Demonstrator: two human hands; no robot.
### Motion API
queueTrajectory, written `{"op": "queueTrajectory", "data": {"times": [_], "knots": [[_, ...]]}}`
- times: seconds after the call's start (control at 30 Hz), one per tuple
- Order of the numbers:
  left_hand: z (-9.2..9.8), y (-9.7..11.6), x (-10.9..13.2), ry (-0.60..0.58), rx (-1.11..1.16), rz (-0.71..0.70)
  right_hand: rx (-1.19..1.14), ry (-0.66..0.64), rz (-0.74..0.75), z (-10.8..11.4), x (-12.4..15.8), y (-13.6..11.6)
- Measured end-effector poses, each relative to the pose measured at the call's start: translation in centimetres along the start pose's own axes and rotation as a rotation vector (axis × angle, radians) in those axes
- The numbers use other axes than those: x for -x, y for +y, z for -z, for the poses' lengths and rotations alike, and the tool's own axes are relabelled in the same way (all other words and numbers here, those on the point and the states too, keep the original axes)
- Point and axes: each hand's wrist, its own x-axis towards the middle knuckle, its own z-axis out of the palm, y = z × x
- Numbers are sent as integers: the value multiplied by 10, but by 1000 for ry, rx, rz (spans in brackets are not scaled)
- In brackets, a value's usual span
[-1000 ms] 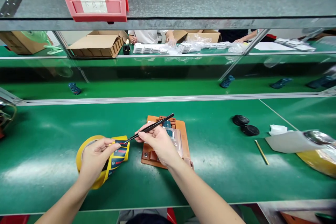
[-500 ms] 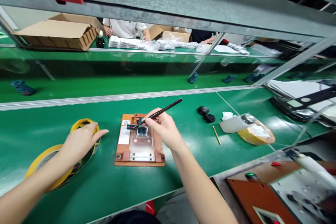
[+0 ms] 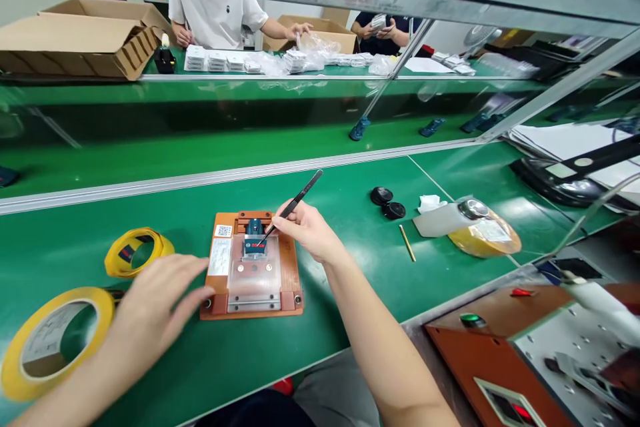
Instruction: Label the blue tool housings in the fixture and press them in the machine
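My right hand (image 3: 310, 230) pinches a pair of black tweezers (image 3: 303, 195) whose tip points down at a small dark blue label (image 3: 255, 247) with red and white print. This label lies over the window of an orange-brown fixture (image 3: 293, 273), on or just above a dark blue plastic part (image 3: 255, 225) set in it. I cannot tell whether the tweezers still grip the label. Beside the fixture's left edge is my left hand (image 3: 163, 297), holding nothing, with fingers stretched toward it. A yellow roll of labels (image 3: 115, 260) and a larger yellow tape roll (image 3: 15, 360) lie left.
Black round caps (image 3: 381, 196), a thin yellow stick (image 3: 407, 243), a white bottle (image 3: 437, 220) and an amber tape roll (image 3: 483, 240) are to the right. An orange machine (image 3: 465, 373) stands lower right. Across the conveyor (image 3: 225, 153), which carries blue parts, people handle white packs.
My left hand has left the yellow label roll and moved right to the fixture. The tweezers have brought the label from the fixture's left side over its window. My view has shifted.
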Motion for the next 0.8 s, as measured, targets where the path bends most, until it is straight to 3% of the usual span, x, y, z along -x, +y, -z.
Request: {"op": "queueTrajectory", "data": {"times": [0.1,0.2,0.53,0.8], "knots": [[-21,27,5,-89,106,-152,10,6,0,1,-1,1],[-33,38,6,-97,102,-162,17,0,2,1,-2,2],[-34,36,1,-76,89,-164,2,-6,-4,0,-2,0],[-38,44,-19,-93,37,-180,49,-33,-13,2,-5,-1]]}}
